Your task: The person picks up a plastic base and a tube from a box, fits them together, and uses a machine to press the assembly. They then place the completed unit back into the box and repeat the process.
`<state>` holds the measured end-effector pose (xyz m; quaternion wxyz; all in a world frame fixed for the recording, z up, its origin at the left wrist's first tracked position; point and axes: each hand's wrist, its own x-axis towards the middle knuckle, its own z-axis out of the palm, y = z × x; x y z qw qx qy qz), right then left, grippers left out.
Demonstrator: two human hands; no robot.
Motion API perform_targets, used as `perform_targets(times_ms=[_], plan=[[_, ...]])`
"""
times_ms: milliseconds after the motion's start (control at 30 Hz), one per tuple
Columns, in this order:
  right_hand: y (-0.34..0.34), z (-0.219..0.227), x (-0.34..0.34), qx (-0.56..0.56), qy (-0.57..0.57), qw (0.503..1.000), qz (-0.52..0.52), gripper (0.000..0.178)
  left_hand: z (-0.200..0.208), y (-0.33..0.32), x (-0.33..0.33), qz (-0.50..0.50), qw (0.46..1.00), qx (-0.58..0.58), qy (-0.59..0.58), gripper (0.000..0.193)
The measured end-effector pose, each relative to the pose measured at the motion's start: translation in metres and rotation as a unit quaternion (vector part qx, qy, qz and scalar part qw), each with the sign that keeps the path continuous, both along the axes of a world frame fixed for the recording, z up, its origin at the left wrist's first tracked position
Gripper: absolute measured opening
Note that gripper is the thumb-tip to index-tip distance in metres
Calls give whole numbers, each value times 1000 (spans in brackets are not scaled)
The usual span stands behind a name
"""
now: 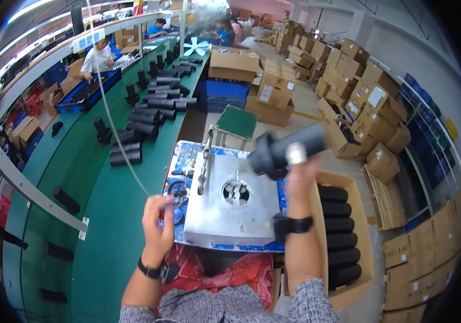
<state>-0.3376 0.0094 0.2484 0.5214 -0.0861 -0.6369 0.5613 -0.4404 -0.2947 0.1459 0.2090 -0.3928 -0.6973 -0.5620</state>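
Note:
My right hand (301, 183) is raised over the right side of a metal-topped fixture, wrapped round a black plastic tube housing (276, 152) with a wide stepped end pointing left. Motion blurs the hand and housing, and a pale patch shows on the housing's side. Below, the silvery fixture (217, 212) has a round opening (236, 192) with metal segments inside. A toggle clamp (204, 164) stands at its left. My left hand (158, 220) is closed beside the fixture's left edge. A thin pale hose (114, 124) comes down to its fingers; what they hold is hidden.
On the green bench (106, 231) to the left lie several black tube housings (144, 126). An open carton (368, 258) of black cylinders stands at right. A green-topped stool (237, 123) is beyond the fixture. Stacked cartons (343, 81) line the far right. A person (98, 59) works across the bench.

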Motion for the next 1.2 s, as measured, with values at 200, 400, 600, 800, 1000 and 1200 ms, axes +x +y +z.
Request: perform_targets(times_ms=[200, 400, 600, 800, 1000, 1200], plan=[[-121, 26, 58, 561, -63, 825, 35, 36, 29, -29, 88, -36, 990, 136, 28, 41], [-131, -52, 81, 601, -100, 793, 6, 29, 15, -47, 94, -127, 972, -42, 191, 52], [126, -139, 260, 250, -426, 814, -305, 28, 10, -63, 86, -33, 977, -2, 212, 49], [176, -261, 460, 100, -882, 408, -215, 98, 4, -101, 22, 160, 967, -98, 170, 67], [161, -250, 440, -26, -896, 426, -118, 88, -14, -160, -211, 361, 908, -212, 35, 53], [168, -287, 488, -1, -904, 361, -230, 106, -74, -198, -348, 458, 848, -268, -3, 55]])
